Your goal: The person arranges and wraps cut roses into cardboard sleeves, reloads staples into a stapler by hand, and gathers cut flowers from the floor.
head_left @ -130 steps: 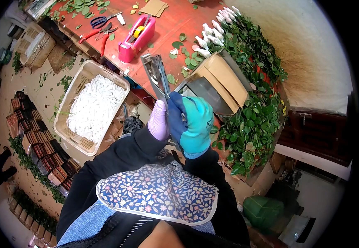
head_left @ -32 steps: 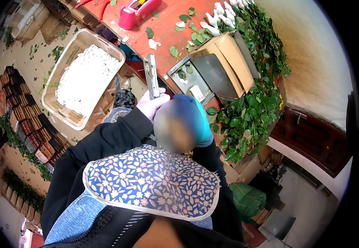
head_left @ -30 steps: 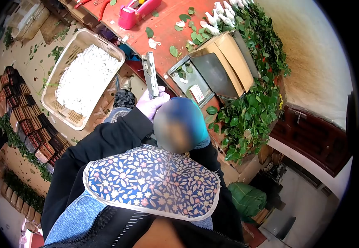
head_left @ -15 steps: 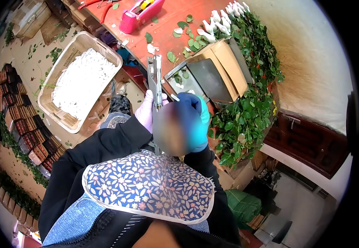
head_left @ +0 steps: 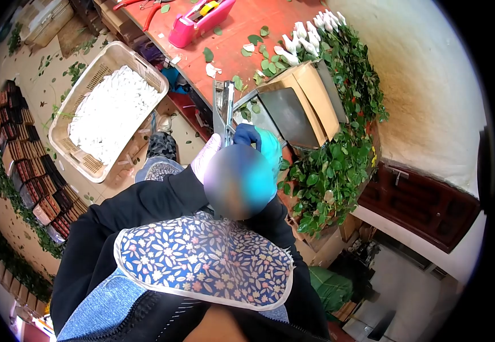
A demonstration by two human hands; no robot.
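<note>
My left hand (head_left: pixel 206 157), in a thin lilac glove, is closed round a metal stapler-like tool (head_left: pixel 223 111) that points up toward the red table's edge. Beside it on the right, my right hand (head_left: pixel 262 148), in a teal and navy work glove, has its fingers bent against the tool's side. A round blur covers the lower part of both hands, so the tool's lower end is hidden. An open grey metal box (head_left: pixel 290 108) with brown cardboard (head_left: pixel 316 102) stands just beyond my right hand.
A crate (head_left: pixel 59 128) of white pieces (head_left: pixel 111 114) is at left. On the red table (head_left: pixel 236 43) are a pink tape dispenser (head_left: pixel 193 25), loose leaves, white-wrapped buds (head_left: pixel 310 37) and heaped leafy stems (head_left: pixel 338 165). Stacked bundles (head_left: pixel 37 165) lie on the floor.
The view has shifted slightly. My right hand, which held a small white piece beside the tool half a second ago, now has its fingers against the tool, and that piece is out of sight.
</note>
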